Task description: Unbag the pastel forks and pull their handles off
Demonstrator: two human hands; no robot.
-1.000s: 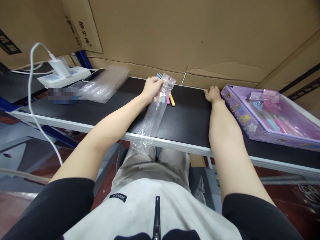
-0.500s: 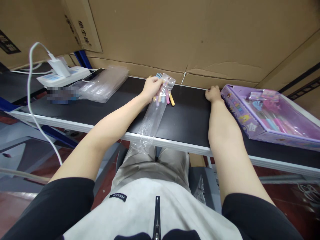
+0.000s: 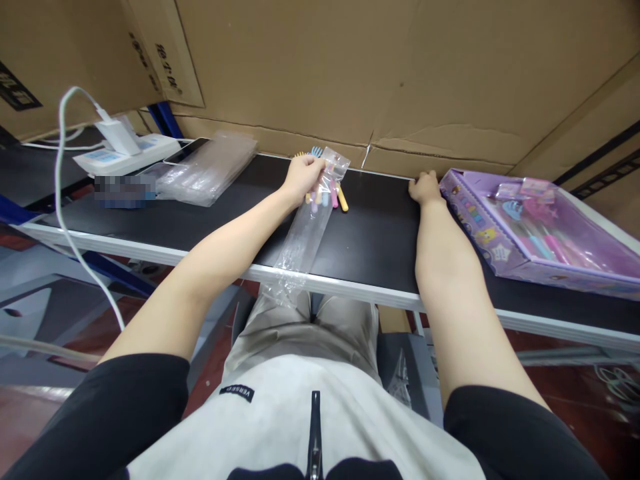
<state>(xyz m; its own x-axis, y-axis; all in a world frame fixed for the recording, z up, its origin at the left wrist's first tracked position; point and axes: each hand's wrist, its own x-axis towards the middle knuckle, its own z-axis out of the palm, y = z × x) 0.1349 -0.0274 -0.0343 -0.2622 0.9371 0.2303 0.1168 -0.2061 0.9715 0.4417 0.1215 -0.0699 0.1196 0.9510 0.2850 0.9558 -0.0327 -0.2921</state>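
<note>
My left hand (image 3: 301,177) is closed round the top of a long clear plastic bag (image 3: 305,233) that trails back over the black table's (image 3: 380,240) front edge. Several small pastel plastic sticks (image 3: 334,197) lie under and beside that hand, partly behind the bag. My right hand (image 3: 426,187) rests at the table's far edge, fingers curled, just left of a purple toy box (image 3: 540,230). What the right fingers hold, if anything, is hidden.
A stack of clear bags (image 3: 210,175) lies at the far left of the table. Behind it sit a white power strip (image 3: 127,155) with a charger and a hanging white cable (image 3: 65,200). Cardboard boxes (image 3: 380,73) form a wall along the back.
</note>
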